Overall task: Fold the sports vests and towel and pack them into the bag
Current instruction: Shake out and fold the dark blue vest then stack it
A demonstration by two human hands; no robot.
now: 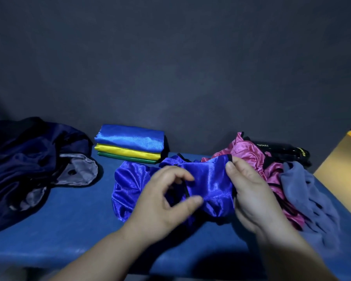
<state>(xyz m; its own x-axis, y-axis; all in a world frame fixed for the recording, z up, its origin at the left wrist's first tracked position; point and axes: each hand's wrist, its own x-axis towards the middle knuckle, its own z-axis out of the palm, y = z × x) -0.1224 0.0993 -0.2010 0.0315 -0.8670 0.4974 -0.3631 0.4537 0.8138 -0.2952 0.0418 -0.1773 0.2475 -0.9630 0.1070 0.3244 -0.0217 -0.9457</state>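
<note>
Purple vest (pixel 209 179) lay bunched on the desk (pixel 79 220), near centre, with both hands on it. Left grip (pixel 166 201) looked to pinch the black trim between thumb and curled fingers, though blur made that less than certain. Right grip (pixel 249 191) clenched the vest's right edge, thumb on top.

Risks as I read them:
- The fabric looked like slick satin, so a light pinch on thin trim could slip once tension went on, and the spread would collapse back into a heap.
- The vest was far from flat. Folding from that state would likely give a skewed, lumpy packet that wouldn't sit on the folded stack (pixel 130 147) of blue, yellow and green at far centre.
- The stack sat just beyond the vest's far edge, so a wide shake-out could nudge it, and slick layers slide apart easily.
- The pink vest (pixel 249 153) touched the purple one at right, with the grey towel (pixel 308 189) lying over it. Pulling the right edge might drag both.
- The bag (pixel 28 159) at far left lay slumped, its mouth partly collapsed. One-handed loading could undo the folds.
</note>
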